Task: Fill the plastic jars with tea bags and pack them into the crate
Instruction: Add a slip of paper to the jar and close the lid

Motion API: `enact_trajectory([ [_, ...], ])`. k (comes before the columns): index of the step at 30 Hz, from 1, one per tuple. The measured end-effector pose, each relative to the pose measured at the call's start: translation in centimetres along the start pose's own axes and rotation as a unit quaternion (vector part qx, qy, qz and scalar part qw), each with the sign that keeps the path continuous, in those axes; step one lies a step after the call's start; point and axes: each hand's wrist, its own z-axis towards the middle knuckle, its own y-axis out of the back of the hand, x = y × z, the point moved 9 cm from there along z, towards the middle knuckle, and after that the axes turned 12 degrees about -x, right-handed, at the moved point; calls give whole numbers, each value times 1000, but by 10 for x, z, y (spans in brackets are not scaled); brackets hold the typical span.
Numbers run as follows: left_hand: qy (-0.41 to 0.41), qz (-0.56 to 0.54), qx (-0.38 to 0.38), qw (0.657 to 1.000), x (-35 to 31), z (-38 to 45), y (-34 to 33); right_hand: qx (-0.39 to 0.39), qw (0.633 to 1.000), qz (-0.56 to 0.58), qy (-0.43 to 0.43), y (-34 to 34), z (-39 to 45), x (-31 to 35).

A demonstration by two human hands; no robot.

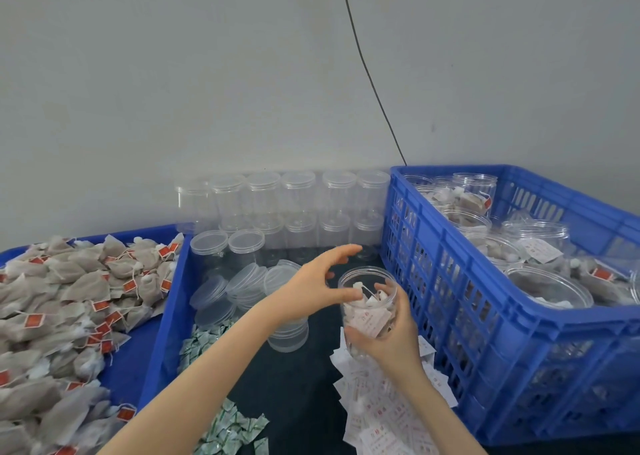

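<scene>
Head view: light jar, hold it by the wall

Left to right: tea bags (69,299) heaped in a blue tray (162,316), soft and feather-light. Loose lids (221,299) lie on the counter (294,385). The left hand (311,288) hovers over the jar (369,312), its grip spread wide and holding nothing. The right hand (388,340) wraps the jar's lower wall. The jar is thin, slick and probably squashes if squeezed; grasp it mid-wall, gently. The crate (485,299) of filled jars stands just to the right.
</scene>
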Motion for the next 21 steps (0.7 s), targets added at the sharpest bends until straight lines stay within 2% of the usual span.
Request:
enact_trajectory([
  [2, 45, -31, 50, 997, 16, -7, -11, 3, 1000, 3, 2, -4, 3, 6],
  [4, 74, -70, 62, 993, 28, -13, -18, 19, 1000, -4, 9, -12, 5, 13],
  [8, 113, -91, 2, 989, 47, -14, -11, 81, 996, -42, -13, -27, 6, 15],
  [12, 144, -98, -30, 984, 64, -18, 2, 214, 968, -129, -20, -42, 7, 14],
  [15, 145, -85, -41, 985, 71, -22, 3, 201, 971, -121, -46, -41, 22, 25],
  [17, 147, -70, -53, 985, 75, -22, 4, 200, 967, -160, -19, -45, 32, 42],
  [19, 156, -79, -59, 983, 79, -22, 3, 248, 933, -258, 18, -57, 38, 53],
  [21, 162, -82, -64, 981, 83, -22, 2, 315, 872, -371, 46, -71, 40, 56],
])
